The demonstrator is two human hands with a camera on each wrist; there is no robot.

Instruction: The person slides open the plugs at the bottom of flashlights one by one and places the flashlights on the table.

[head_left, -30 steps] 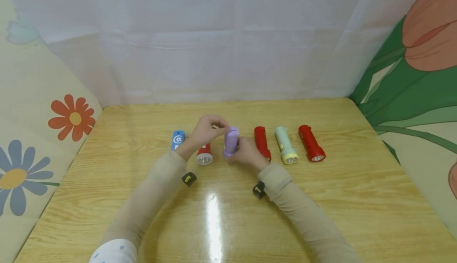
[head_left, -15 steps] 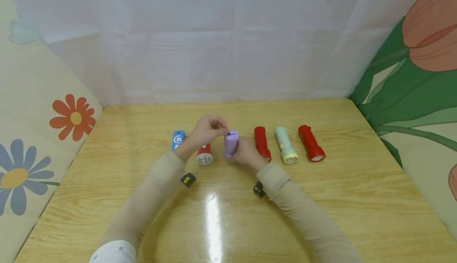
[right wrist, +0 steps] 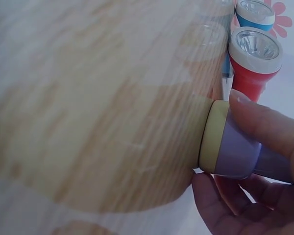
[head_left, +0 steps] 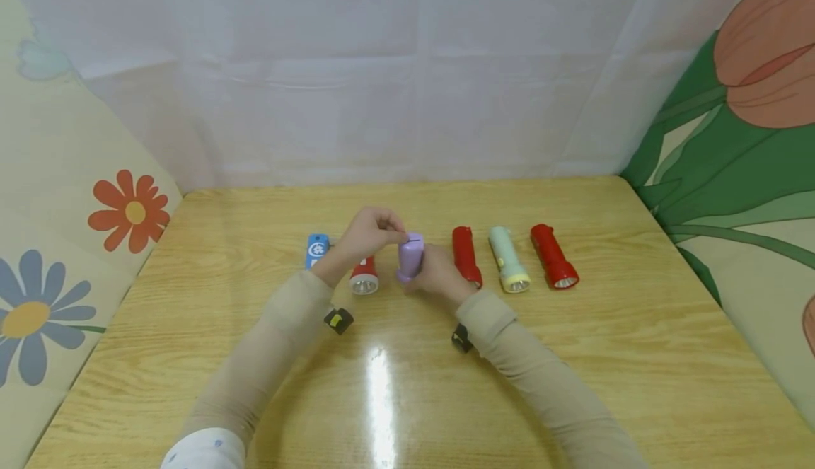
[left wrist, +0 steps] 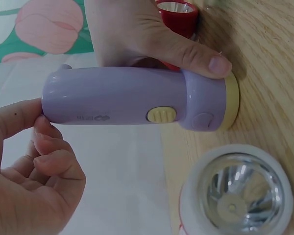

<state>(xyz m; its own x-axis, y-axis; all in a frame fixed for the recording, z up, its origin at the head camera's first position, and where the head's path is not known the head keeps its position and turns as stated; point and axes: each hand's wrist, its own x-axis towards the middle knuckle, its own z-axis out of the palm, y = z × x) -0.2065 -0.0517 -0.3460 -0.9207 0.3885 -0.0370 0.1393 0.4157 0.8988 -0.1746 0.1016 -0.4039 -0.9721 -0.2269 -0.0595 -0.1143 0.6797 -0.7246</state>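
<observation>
A purple flashlight (head_left: pixel 410 255) with a pale yellow lens ring stands on its head at the middle of the table, tail up. My right hand (head_left: pixel 439 271) grips it low down, thumb and fingers on either side of the head, as the right wrist view shows at the yellow ring (right wrist: pixel 214 134). At the tail end, the thumb and forefinger of my left hand (head_left: pixel 371 234) pinch the rim, other fingers curled in. A yellow slide switch (left wrist: pixel 161 115) on the barrel faces the left wrist camera. Just left of it lies a red flashlight with a white head (head_left: pixel 364 284), partly behind my left hand.
A blue flashlight (head_left: pixel 317 248) lies at the left of the row. To the right lie a red flashlight (head_left: pixel 467 253), a mint green one (head_left: pixel 507 253) and another red one (head_left: pixel 554 257). A white sheet (head_left: pixel 407 101) hangs behind the wooden table (head_left: pixel 573 356).
The purple flashlight's tail has dipped slightly toward me, with both hands keeping their places on it. The other flashlights have stayed where they were.
</observation>
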